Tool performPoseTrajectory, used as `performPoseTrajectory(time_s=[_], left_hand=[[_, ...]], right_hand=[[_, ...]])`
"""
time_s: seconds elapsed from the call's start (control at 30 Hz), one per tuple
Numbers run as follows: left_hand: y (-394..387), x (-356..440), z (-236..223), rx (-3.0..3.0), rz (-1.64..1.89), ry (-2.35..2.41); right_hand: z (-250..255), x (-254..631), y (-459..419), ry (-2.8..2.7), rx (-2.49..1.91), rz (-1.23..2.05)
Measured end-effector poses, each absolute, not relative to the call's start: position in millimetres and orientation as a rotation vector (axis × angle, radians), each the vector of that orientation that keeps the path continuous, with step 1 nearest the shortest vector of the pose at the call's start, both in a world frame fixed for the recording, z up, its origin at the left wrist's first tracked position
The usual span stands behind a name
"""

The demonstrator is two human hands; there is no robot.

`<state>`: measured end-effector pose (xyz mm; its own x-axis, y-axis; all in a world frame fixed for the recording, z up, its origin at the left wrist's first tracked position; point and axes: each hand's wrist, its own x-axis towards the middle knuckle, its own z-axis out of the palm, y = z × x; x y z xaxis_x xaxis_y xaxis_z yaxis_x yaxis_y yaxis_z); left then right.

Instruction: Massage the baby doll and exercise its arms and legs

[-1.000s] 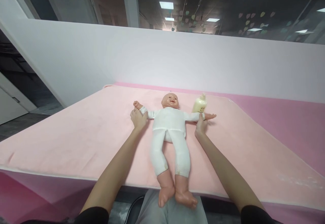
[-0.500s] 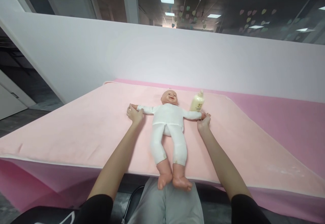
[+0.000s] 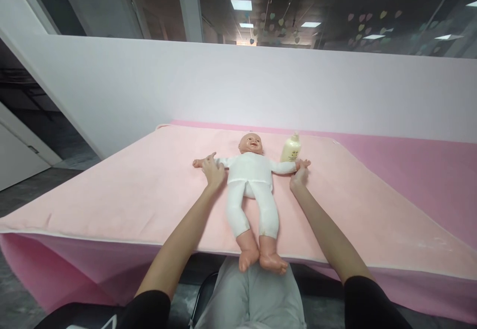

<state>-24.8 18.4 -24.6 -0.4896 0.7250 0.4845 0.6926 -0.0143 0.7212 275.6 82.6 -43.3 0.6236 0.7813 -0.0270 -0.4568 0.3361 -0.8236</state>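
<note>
A baby doll with a white cloth body lies on its back, head away from me, arms spread out to both sides. My left hand is closed around the doll's forearm on the left, near the wrist; the doll's small hand sticks out beyond my fingers. On the other side, my right hand grips the doll's wrist, with the doll's fingers showing past mine. Just behind that arm stands a pale yellow pump bottle. The doll's feet hang over the front edge, above my lap.
A peach blanket covers the table, over a pink cloth that shows at the right and back. A white wall with a window above it rises behind the table. My legs are under the front edge.
My left hand has slid inward from the doll's hand to its forearm, baring the doll's hand. My right hand stays at the doll's wrist. The camera view has shifted slightly.
</note>
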Motion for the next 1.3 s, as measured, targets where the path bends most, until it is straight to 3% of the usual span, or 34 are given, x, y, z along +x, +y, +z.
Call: performPoseTrajectory(time_s=[0.2, 0.57, 0.8, 0.9, 1.03, 1.3], left_hand=[[16, -10, -28, 2.001, 1.411, 1.799], [8, -6, -9, 2.243, 1.272, 1.727], [-97, 41, 35, 2.312, 1.453, 1.070], [-170, 57, 5, 2.297, 1.633, 1.014], [-221, 67, -58, 2.356, 1.994, 1.342], [-231, 80, -86, 2.030, 1.880, 1.901]], right_hand=[[-42, 267, 74, -0.576, -0.992, 0.728], [-36, 252, 59, -0.799, -0.894, 0.717], [-39, 248, 63, -0.840, -0.979, 0.730], [-38, 246, 63, -0.842, -1.073, 0.735], [-33, 244, 58, -0.829, -1.121, 0.744], [-33, 245, 60, -0.788, -1.147, 0.797]])
